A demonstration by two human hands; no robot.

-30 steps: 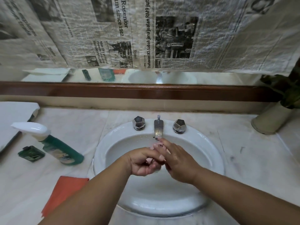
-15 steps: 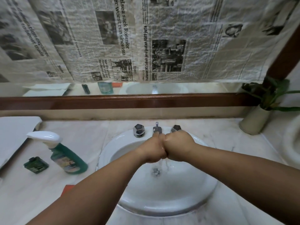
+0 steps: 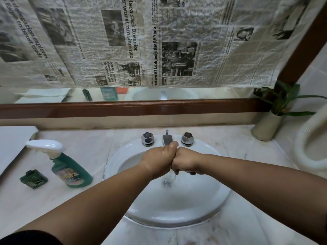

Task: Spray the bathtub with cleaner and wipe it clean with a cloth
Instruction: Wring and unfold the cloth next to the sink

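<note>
Over the white basin (image 3: 177,209), the left hand (image 3: 159,160) and right hand (image 3: 185,162), rubbing loosely a second ago, now press knuckle to knuckle as empty fists under the running tap (image 3: 167,139). Cleaning seems done: the spray bottle (image 3: 70,168) stands unheld on the counter (image 3: 88,200) at left; no cloth or bathtub shows.

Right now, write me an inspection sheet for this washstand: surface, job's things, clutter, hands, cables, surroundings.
Surface: pale marble counter with white oval basin, water running in it.
Job's things: green spray bottle with white trigger standing left of the basin; no cloth in direct view.
Clutter: small dark green box, white flat object at left edge.
Hands: left hand and right hand fisted, knuckles touching, under chrome spout.
Cables: nothing seen.
Surroundings: newspaper-covered mirror, potted plant.
</note>
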